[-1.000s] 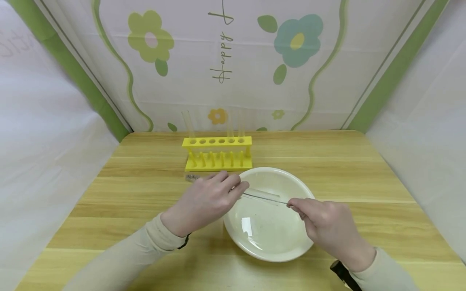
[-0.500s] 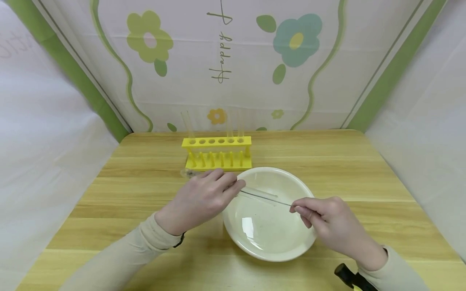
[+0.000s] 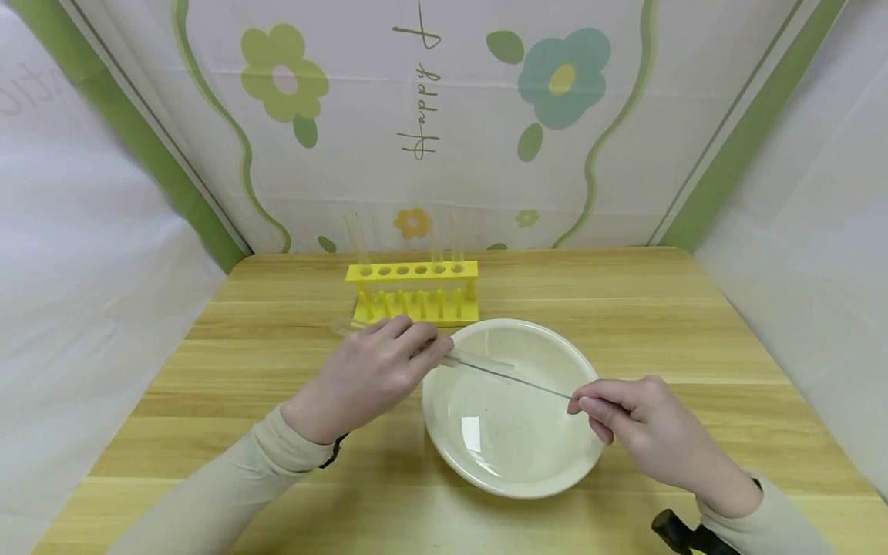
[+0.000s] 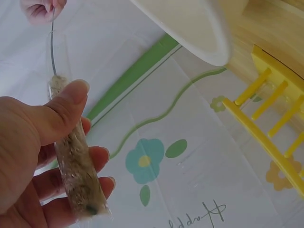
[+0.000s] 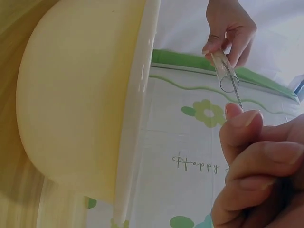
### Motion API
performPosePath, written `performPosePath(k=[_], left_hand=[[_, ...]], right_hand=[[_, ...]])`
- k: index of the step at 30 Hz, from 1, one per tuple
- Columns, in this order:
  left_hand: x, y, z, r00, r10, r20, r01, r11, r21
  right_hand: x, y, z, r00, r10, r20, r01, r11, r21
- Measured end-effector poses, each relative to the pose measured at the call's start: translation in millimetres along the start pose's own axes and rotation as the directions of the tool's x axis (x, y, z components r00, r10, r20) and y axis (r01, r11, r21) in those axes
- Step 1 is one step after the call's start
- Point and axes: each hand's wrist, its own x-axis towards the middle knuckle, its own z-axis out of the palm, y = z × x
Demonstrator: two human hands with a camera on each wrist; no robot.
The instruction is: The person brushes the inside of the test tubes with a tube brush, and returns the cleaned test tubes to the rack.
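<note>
Over the white bowl (image 3: 509, 487) my left hand (image 3: 371, 374) grips a clear glass test tube (image 3: 494, 362), its mouth pointing right. Inside the tube, beige bristles of a test tube brush (image 4: 78, 161) fill the part behind my left fingers, as the left wrist view shows. The brush's thin twisted wire handle (image 3: 530, 384) comes out of the mouth. My right hand (image 3: 652, 424) pinches that wire between thumb and fingertips, to the right over the bowl's rim. In the right wrist view the tube's round mouth (image 5: 229, 84) faces me with the wire passing through it.
Behind the bowl stands a yellow test tube rack (image 3: 412, 271). It holds a tilted test tube (image 3: 357, 240) at its left end and two more at its right. A flowered cloth (image 3: 458, 154) hangs along the wooden table's (image 3: 694, 324) back edge.
My right hand has moved right and slightly towards me, with more wire now outside the tube. My left hand and the tube have shifted a little left; the bristles have left the tube's far end.
</note>
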Motion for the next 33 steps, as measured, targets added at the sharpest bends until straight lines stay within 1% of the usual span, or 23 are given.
performPosePath(k=[5, 8, 15, 20, 26, 33], left_hand=[[-2.1, -2.2, -1.7, 1.000, -0.004, 0.006, 0.004, 1.000, -0.001], [-2.9, -3.2, -3.6, 1.000, -0.015, 0.023, 0.015, 1.000, -0.008], [-3.4, -4.5, -4.2, 0.999, -0.028, 0.021, 0.029, 0.999, -0.035], [-3.8, -4.9, -6.2, 0.998, -0.035, 0.044, 0.037, 0.998, -0.041], [-3.6, -6.6, -8.5, 0.998, -0.036, 0.044, 0.038, 0.998, -0.044], [-3.8, -8.0, -7.4, 0.999, -0.034, 0.039, 0.036, 0.999, -0.038]], right_hand=[[-5.7, 2, -7, 0.999, 0.042, 0.023, -0.043, 0.999, 0.025], [-9.0, 3, -10, 0.998, 0.052, 0.030, -0.053, 0.998, 0.040], [-14.6, 4, -17, 0.997, 0.062, 0.037, -0.063, 0.997, 0.042], [-19.0, 5, -22, 0.996, 0.074, 0.044, -0.076, 0.996, 0.051], [-23.3, 4, -27, 0.993, 0.108, 0.040, -0.109, 0.993, 0.038], [-28.8, 5, -31, 0.992, 0.120, 0.034, -0.120, 0.992, 0.023]])
